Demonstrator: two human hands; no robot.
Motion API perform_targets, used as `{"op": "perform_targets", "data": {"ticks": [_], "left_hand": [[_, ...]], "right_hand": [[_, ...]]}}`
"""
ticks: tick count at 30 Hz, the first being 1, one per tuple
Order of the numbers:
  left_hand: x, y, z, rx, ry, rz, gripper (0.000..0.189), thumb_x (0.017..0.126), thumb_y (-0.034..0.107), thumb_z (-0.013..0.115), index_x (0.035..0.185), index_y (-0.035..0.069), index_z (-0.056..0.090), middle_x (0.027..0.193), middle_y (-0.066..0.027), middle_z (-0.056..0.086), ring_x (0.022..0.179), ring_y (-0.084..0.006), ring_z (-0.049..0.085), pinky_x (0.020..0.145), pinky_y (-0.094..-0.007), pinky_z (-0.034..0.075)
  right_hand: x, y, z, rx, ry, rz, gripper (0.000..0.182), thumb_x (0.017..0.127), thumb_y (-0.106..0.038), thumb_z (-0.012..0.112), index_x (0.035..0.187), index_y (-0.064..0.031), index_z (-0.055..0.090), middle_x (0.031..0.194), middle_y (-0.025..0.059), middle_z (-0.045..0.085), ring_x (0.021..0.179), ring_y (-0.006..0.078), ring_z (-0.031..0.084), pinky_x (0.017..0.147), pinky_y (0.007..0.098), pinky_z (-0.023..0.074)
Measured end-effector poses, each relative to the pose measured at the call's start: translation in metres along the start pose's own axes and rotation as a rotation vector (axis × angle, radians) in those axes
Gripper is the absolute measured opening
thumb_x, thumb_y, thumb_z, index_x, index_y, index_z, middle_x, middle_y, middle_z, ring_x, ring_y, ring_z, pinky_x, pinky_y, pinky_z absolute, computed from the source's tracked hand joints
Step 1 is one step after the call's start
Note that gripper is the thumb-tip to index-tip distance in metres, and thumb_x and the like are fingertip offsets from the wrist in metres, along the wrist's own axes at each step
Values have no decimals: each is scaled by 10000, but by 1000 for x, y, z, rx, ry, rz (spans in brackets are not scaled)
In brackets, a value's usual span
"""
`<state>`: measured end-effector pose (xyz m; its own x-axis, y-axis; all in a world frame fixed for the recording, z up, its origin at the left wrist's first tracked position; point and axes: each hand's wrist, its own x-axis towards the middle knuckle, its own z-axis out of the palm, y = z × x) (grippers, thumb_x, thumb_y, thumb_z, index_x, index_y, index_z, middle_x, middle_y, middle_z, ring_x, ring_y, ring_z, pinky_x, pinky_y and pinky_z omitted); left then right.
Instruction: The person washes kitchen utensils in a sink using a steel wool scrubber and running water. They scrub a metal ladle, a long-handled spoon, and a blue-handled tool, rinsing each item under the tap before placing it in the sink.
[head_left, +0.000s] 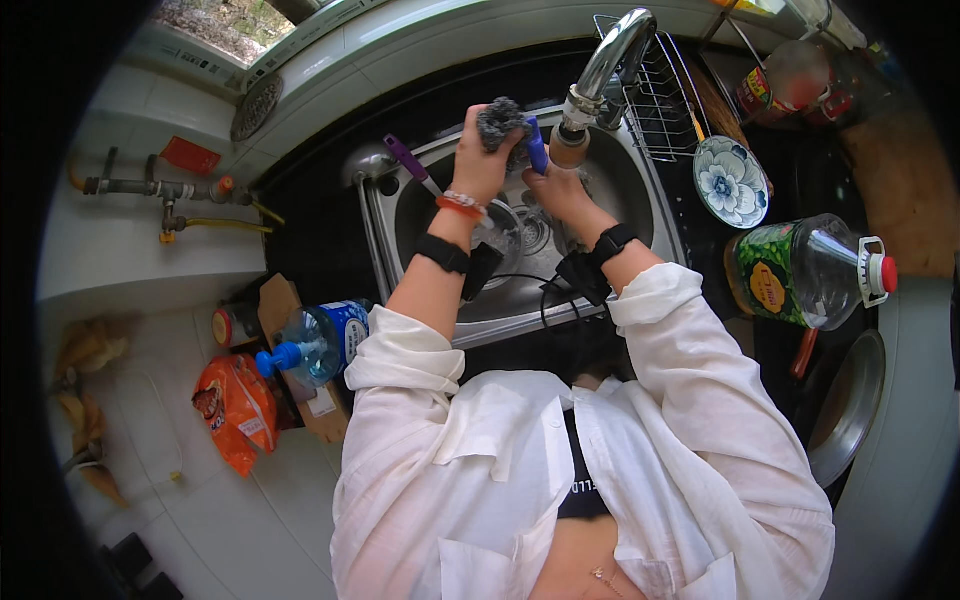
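Observation:
My left hand (478, 161) grips a grey mesh scouring pad (499, 124) above the far side of the stainless steel sink (469, 336). Close beside it, my right hand (562, 189) holds a blue handle (536, 145); whatever it belongs to is mostly hidden by the hands and pad. Under my left wrist, a clear bowl (508, 238) sits in the basin near the drain strainer (534, 231). A purple-handled utensil (406, 156) leans over the sink's left rim, partly behind my left hand.
The chrome faucet (611, 56) arches just right of my hands. A wire rack (660, 97), a flower-patterned plate (731, 182) and a large oil bottle (799, 271) stand at right. On the left are a blue pump bottle (322, 345) and an orange bag (236, 409).

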<state>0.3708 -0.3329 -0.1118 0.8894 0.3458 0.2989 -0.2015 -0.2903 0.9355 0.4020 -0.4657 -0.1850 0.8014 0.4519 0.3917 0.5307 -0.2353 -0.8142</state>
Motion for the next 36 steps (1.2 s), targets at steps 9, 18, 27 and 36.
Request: {"op": "perform_targets", "data": {"ticks": [9, 18, 27, 36], "left_hand": [[-5, 27, 3, 392, -39, 151, 389, 749, -3, 669, 1060, 70, 447, 883, -170, 627, 843, -347, 636, 710, -396, 512], [11, 32, -23, 250, -291, 159, 373, 777, 8, 696, 1071, 100, 485, 879, -151, 650, 874, -314, 672, 708, -342, 517], [-17, 19, 24, -140, 267, -61, 272, 870, 149, 640, 1064, 64, 470, 852, -166, 653, 787, -360, 661, 661, -416, 523], [-5, 39, -12, -638, -99, -455, 200, 903, 114, 586, 1053, -7, 529, 911, -156, 641, 812, -276, 668, 696, -376, 575]], "right_hand": [[1, -14, 4, -97, -14, 167, 270, 795, -153, 595, 1034, -42, 540, 895, 176, 582, 853, 350, 582, 752, 399, 453], [0, -12, -1, -83, -48, 184, 290, 800, -154, 596, 1061, -49, 526, 854, 220, 592, 830, 417, 583, 716, 435, 460], [-4, -30, -10, -27, 37, 85, 275, 780, -98, 572, 1038, -10, 536, 858, 200, 599, 859, 423, 576, 754, 414, 466], [-8, -52, -6, 18, -85, 241, 234, 769, -95, 571, 983, -6, 534, 828, 215, 602, 795, 413, 591, 694, 418, 462]]}}
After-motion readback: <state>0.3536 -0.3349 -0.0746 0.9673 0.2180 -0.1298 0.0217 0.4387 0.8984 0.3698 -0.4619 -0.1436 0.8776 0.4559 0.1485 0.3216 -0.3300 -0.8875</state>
